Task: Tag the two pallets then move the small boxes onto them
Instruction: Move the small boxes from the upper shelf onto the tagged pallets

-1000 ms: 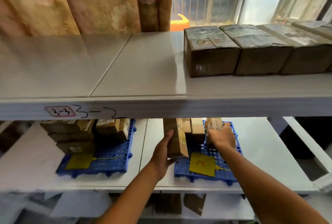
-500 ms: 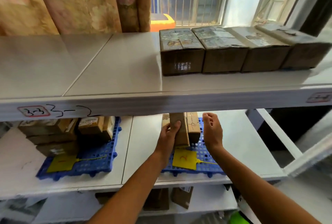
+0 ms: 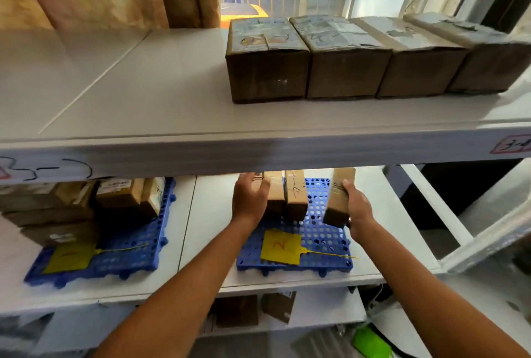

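Two blue perforated pallets lie on the middle shelf. The left pallet carries a yellow tag and several stacked small cardboard boxes. The right pallet bears a yellow tag marked 2 and two upright small boxes. My left hand rests flat against the left side of these upright boxes. My right hand grips another small box, tilted, over the pallet's right part.
Several larger brown cartons line the top shelf at the right. The top shelf's front beam hangs just above my hands. A lower shelf holds more cardboard. A white frame stands to the right.
My right hand, empty half a second ago, now grips a small box over the right pallet. My left hand has stayed against the upright boxes. The view has shifted slightly.
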The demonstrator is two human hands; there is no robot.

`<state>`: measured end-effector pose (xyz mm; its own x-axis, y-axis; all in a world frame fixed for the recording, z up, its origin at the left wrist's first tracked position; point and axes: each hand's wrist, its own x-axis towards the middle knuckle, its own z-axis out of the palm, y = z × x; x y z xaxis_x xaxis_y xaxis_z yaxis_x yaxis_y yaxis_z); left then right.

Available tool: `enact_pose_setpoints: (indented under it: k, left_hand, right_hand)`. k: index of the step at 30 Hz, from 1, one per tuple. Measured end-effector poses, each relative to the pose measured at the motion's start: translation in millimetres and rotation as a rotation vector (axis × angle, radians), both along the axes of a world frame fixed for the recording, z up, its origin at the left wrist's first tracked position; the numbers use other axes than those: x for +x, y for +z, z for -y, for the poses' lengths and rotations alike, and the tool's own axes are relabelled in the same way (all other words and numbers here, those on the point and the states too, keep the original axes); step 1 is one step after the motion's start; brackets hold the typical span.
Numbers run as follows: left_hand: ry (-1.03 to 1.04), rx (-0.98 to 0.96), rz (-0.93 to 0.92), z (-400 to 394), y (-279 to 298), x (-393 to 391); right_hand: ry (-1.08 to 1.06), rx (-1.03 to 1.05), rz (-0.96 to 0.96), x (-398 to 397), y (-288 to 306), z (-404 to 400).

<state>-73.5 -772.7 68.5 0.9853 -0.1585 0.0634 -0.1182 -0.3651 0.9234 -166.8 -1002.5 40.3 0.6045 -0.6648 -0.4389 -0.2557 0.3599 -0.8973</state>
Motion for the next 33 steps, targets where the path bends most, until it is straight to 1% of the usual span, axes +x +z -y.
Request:
enact_pose_setpoints:
  k: [3, 6, 9, 13, 16, 20, 22, 26, 30, 33]
  left_hand:
    - [0.018, 0.125, -0.203, -9, -19, 38]
    - [-0.076, 0.113, -0.373, -11, -43, 51]
    - [-0.130, 0.063, -0.388, -8, -56, 49]
    - [-0.169, 0.028, -0.447, -14, -57, 40]
    - [-0.188, 0.042, -0.467, -20, -56, 33]
    - [-0.167, 0.063, -0.445, -23, -53, 24]
    - [-0.111, 0.076, -0.398, -25, -48, 18]
    - [-0.050, 0.102, -0.285, -35, -33, 4]
    - [-0.057, 0.095, -0.221, -50, -6, -17]
    - [-0.075, 0.107, -0.161, -69, 15, -42]
  right_hand:
    - [0.067, -0.050, -0.095, 28, -18, 10]
    - [0.185, -0.173, -0.196, 50, -32, 6]
    - [0.273, -0.307, -0.219, 58, -37, -3]
    - [0.285, -0.358, -0.264, 52, -35, -5]
    - [0.288, -0.374, -0.300, 44, -36, -7]
    - [0.284, -0.412, -0.328, 36, -33, -14]
    - [0.269, -0.452, -0.305, 32, -31, -17]
    - [0.168, -0.519, -0.255, 13, -28, -19]
    - [0.191, -0.535, -0.250, -10, -11, -28]
    - [0.146, -0.539, -0.276, -43, 8, -37]
